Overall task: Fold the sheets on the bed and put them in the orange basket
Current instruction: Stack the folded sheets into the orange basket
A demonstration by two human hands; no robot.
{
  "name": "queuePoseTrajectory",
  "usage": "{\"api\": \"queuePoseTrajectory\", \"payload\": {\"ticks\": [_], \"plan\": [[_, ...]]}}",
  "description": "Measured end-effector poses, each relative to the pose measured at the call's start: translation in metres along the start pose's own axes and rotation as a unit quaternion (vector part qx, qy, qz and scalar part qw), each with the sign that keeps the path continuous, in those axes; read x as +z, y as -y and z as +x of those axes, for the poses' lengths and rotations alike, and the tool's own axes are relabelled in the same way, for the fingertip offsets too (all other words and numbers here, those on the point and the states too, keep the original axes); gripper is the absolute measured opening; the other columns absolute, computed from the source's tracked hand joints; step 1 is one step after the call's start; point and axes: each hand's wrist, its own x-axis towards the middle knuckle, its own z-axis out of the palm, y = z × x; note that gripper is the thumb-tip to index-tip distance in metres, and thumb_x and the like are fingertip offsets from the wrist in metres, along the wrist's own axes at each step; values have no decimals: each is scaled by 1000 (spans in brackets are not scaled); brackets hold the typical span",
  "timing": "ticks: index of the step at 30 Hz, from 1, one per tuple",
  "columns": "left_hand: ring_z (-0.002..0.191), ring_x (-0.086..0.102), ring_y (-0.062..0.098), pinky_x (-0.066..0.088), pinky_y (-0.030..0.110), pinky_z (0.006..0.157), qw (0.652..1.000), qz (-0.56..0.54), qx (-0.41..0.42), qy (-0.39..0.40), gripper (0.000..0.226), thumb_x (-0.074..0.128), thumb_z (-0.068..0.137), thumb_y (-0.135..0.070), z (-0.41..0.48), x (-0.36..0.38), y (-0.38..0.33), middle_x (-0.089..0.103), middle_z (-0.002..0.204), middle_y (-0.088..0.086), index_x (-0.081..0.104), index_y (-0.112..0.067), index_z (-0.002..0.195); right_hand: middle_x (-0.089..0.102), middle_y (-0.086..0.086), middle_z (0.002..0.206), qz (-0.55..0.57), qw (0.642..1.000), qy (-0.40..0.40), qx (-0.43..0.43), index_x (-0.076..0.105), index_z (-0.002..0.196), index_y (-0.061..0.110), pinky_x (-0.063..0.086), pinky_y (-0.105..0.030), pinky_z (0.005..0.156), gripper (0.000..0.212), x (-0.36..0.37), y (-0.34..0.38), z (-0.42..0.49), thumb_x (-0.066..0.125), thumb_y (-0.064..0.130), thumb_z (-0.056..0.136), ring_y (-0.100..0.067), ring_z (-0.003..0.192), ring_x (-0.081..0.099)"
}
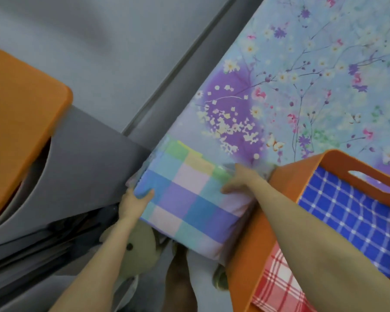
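A folded sheet in pastel checks (189, 199) lies at the near corner of the bed (302, 75), which has a floral cover. My left hand (134, 202) grips the sheet's left edge, thumb on top. My right hand (236, 181) grips its far right corner, fingers curled at the edge. Just right of the sheet stands the orange basket (257, 239). Inside it lie a folded blue checked sheet (351, 219) and a folded red checked sheet (279, 287).
An orange surface (20, 122) fills the left side above a grey panel (81, 167). A grey rail (178, 70) runs along the bed's edge. A green slipper with an eye (137, 251) and a bare foot (180, 280) show on the floor below the sheet.
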Motion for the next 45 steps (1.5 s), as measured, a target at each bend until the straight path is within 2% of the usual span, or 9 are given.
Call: {"api": "queuePoseTrajectory", "payload": {"ticks": [5,10,14,18,22,29,36,39,45], "plan": [[109,56,31,48,44,93,998,-25,-48,15,102,64,43,-77,35,-2,26,59,122,10,57,-12,120,50,-10,137,44,999,15,23,39,140,13,38,-24,91,89,7,-7,15,84,33,66,-24,122,49],[106,58,29,50,38,91,987,-87,-120,59,111,73,35,-72,44,-4,29,56,125,10,56,-9,125,56,-6,108,17,999,13,49,56,113,7,36,-23,73,63,5,1,1,82,40,67,-21,92,50],[84,65,24,52,30,66,958,-237,-116,115,62,84,66,-31,35,-6,29,67,108,11,59,-4,117,61,-5,105,-54,997,-56,7,47,84,21,44,-32,76,52,12,11,-25,78,55,59,-26,93,58],[87,66,28,56,40,78,960,-236,-96,114,55,86,63,-26,21,-17,35,68,102,12,63,-5,108,60,-3,96,-46,992,-116,-22,43,86,19,38,-29,68,49,24,24,-63,78,46,64,-26,92,60],[92,66,29,53,48,88,967,-240,-46,72,54,87,57,-29,0,-34,34,70,102,11,67,-7,102,66,-7,95,-62,969,-224,-80,45,86,19,33,-28,63,43,22,47,-112,75,42,66,-28,94,62],[91,65,29,52,39,79,947,-312,72,-4,53,84,62,-21,-56,-104,-47,68,102,14,61,0,104,56,-1,79,-62,904,-397,-147,38,83,20,25,-30,59,38,-44,72,-220,68,40,74,-29,80,58],[77,68,24,53,36,77,941,-242,188,142,61,87,54,-29,-166,-131,-166,70,90,13,66,-1,104,40,6,58,22,864,-497,-74,31,64,19,23,-27,47,51,-110,-16,-341,76,44,63,-25,62,40],[70,66,22,53,34,71,938,-191,244,155,44,84,65,-26,-215,-107,-202,69,86,13,66,1,95,41,2,56,58,854,-517,-29,35,63,15,24,-26,47,53,-120,-69,-381,80,41,60,-24,57,38],[82,62,22,43,28,64,922,-35,347,167,55,83,63,-31,-293,-38,-271,63,94,10,62,1,103,32,-2,55,200,844,-491,83,31,61,15,18,-35,51,57,-86,-166,-423,84,37,62,-20,52,33]]}}
